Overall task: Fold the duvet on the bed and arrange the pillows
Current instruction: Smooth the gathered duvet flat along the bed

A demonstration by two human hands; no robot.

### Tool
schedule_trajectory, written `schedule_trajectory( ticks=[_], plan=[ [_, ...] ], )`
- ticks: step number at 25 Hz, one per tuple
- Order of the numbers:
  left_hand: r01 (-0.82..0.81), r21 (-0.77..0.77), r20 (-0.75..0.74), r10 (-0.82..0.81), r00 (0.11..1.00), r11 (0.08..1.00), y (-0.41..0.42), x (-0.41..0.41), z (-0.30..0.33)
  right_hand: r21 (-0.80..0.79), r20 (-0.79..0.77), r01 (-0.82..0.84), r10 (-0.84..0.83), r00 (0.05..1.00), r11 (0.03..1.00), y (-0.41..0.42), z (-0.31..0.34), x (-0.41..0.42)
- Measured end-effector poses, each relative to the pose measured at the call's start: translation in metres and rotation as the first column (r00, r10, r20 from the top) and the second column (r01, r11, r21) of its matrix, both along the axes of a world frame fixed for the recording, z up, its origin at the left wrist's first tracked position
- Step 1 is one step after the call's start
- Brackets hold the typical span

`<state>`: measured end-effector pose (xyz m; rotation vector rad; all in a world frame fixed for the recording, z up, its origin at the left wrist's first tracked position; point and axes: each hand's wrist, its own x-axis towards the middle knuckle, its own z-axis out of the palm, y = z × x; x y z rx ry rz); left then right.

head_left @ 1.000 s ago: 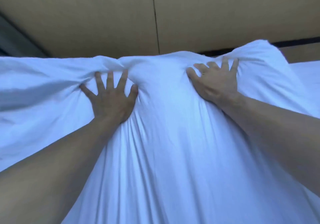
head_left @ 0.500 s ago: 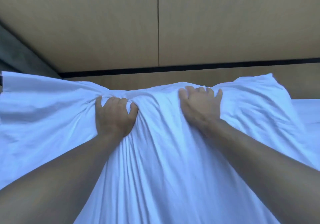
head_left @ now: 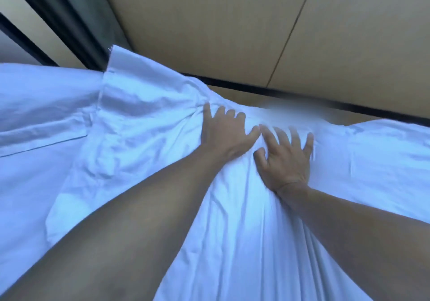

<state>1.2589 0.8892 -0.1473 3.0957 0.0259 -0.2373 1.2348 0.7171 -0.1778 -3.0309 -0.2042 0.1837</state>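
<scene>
Both hands have moved together since a second ago. The left hand [head_left: 224, 133] and right hand [head_left: 285, 159] now sit almost touching, fingers spread, pressing flat on the white pillow [head_left: 232, 207] against the headboard [head_left: 232, 33]. Grip: none; seating the pillow appears underway.

A tan wood-panel wall [head_left: 209, 26] fills the upper part of the view, split by a thin vertical seam [head_left: 290, 31]. A dark strip [head_left: 256, 89] runs along its lower edge. At the upper left stands a dark frame [head_left: 58, 14]. The light is cool and dim.
</scene>
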Motion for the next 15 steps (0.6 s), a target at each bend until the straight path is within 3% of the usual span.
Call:
schedule_trajectory(
  ticks=[4, 6, 11, 14, 15],
  plan=[
    [-0.271, 0.199, 0.016, 0.273, 0.962, 0.942, 0.160, -0.071, 0.007, 0.012, 0.019, 0.006, -0.006, 1.000, 1.000, 0.000, 0.001, 0.001],
    [-0.323, 0.202, 0.001, 0.329, 0.944, 0.925, 0.200, -0.083, -0.005, 0.023, 0.042, 0.010, -0.011, 0.999, 1.000, 0.000, 0.000, 0.002],
    [-0.238, 0.107, 0.011, 0.239, 0.971, 0.965, 0.194, -0.056, -0.026, 0.027, 0.067, -0.005, 0.003, 0.998, 1.000, -0.001, -0.005, 0.004],
    [-0.411, -0.059, -0.068, 0.407, 0.911, 0.910, 0.171, -0.053, 0.015, 0.028, 0.064, 0.007, -0.009, 0.998, 1.000, -0.002, -0.003, 0.000],
    [-0.368, -0.051, -0.039, 0.367, 0.930, 0.928, 0.129, -0.062, 0.027, 0.041, 0.062, 0.009, -0.011, 0.998, 0.999, -0.001, -0.002, 0.001]
  ],
)
